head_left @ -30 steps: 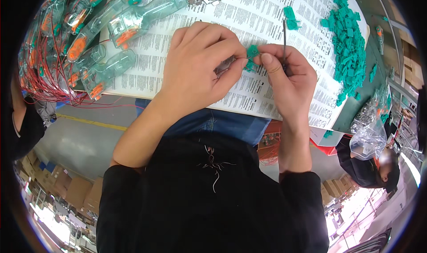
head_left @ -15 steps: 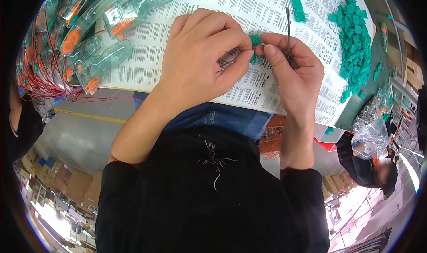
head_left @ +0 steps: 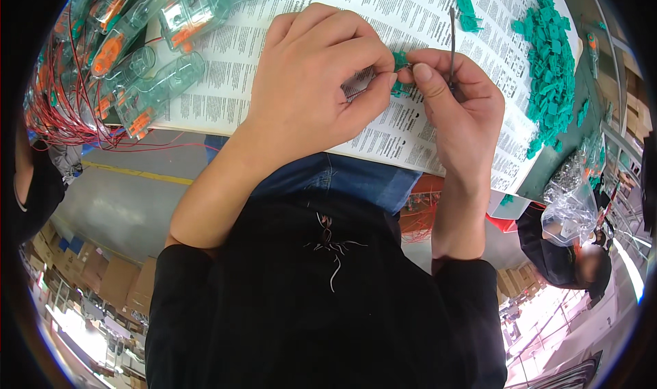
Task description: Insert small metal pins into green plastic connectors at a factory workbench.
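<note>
My left hand (head_left: 321, 81) is closed, thumb and forefinger pinching at a small green plastic part (head_left: 400, 59) over the printed paper sheets. Its fingers partly hide the part. Close beside it on the right, my right hand (head_left: 465, 105) is also closed. A thin dark tool (head_left: 452, 40) stands up from between its curled fingers. Its thumb and forefinger meet next to the green part, with a tiny shiny bit at their tips, too small to name. Another green plastic piece (head_left: 469, 14) lies on the paper beyond my right hand.
A heap of green plastic pieces (head_left: 551, 74) lies at the right. Clear green housings with orange parts (head_left: 161, 91) and red wires (head_left: 65, 125) crowd the left. The printed paper (head_left: 226, 108) covers the table. A clear plastic bag (head_left: 569, 214) hangs at the right edge; other people are nearby.
Both hands and the green part have shifted slightly to the right, staying close together. The dark tool has moved with my right hand. Both grips look the same.
</note>
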`<state>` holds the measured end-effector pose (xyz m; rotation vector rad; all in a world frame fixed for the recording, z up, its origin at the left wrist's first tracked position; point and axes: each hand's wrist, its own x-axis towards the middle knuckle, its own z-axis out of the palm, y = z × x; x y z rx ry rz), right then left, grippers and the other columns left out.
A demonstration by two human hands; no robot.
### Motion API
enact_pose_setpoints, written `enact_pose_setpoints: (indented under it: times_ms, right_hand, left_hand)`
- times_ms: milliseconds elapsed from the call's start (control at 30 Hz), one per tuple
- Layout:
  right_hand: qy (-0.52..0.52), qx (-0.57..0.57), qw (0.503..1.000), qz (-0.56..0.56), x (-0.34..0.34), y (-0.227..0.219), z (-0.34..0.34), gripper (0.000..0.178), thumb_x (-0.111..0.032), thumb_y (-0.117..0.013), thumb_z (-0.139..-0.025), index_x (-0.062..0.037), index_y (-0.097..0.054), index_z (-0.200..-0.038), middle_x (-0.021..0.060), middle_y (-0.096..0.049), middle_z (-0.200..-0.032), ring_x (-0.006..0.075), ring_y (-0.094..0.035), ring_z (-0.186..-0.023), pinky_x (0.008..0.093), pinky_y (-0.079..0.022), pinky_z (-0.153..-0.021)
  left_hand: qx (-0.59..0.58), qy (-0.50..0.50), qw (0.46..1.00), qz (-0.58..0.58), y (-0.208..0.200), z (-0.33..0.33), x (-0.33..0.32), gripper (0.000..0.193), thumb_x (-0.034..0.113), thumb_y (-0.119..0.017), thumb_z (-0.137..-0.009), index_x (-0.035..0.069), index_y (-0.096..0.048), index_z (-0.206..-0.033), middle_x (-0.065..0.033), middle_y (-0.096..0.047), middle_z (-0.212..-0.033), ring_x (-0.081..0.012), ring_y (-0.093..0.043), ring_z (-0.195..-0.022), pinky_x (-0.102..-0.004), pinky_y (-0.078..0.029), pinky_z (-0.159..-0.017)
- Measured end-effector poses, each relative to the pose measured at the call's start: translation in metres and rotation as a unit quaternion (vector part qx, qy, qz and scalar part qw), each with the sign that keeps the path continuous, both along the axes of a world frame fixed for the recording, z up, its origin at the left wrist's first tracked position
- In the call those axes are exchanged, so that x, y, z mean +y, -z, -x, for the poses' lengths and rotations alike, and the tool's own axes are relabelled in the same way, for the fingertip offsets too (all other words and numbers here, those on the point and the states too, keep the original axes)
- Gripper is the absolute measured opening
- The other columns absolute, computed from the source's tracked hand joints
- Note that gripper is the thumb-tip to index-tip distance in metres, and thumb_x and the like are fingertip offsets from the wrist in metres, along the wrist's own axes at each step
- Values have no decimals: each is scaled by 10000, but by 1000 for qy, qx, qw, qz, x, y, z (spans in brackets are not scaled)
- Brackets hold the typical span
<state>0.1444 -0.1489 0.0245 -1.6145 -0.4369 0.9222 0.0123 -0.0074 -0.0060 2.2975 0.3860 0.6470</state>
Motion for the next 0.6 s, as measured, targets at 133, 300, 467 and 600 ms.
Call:
enact_pose_setpoints:
  times_ms: [133,300,467,600]
  right_hand:
    - [1,5,1000,-14,0,1,-1,158,0,-692,-973,78,-706,-1109,100,-752,-966,126,-704,-898,234,-555,-843]
    - [-4,2,1000,-13,-1,1,-1,163,-1,-696,-971,77,-703,-1113,101,-754,-963,127,-705,-896,235,-557,-844]
    - [-22,-61,998,-2,-5,6,2,171,-4,-720,-955,57,-714,-1115,85,-756,-963,109,-692,-879,229,-553,-829]
    - [2,-92,996,-16,-2,7,11,159,-8,-739,-941,43,-734,-1092,74,-757,-964,92,-674,-861,223,-543,-805]
  left_hand:
    - [-3,-2,1000,2,0,0,0,106,133,-770,-755,158,-698,-829,52,-668,-934,-195,-599,-950,-344,-375,-866]
    - [-2,-1,1000,3,0,0,0,103,140,-769,-753,158,-699,-826,50,-670,-936,-197,-600,-950,-347,-376,-874]
    - [0,1,1000,3,0,0,1,102,146,-768,-753,155,-698,-827,45,-672,-940,-198,-605,-957,-349,-378,-880]
    - [2,2,1000,2,1,1,1,103,151,-766,-754,152,-694,-828,41,-672,-941,-199,-608,-962,-350,-378,-883]
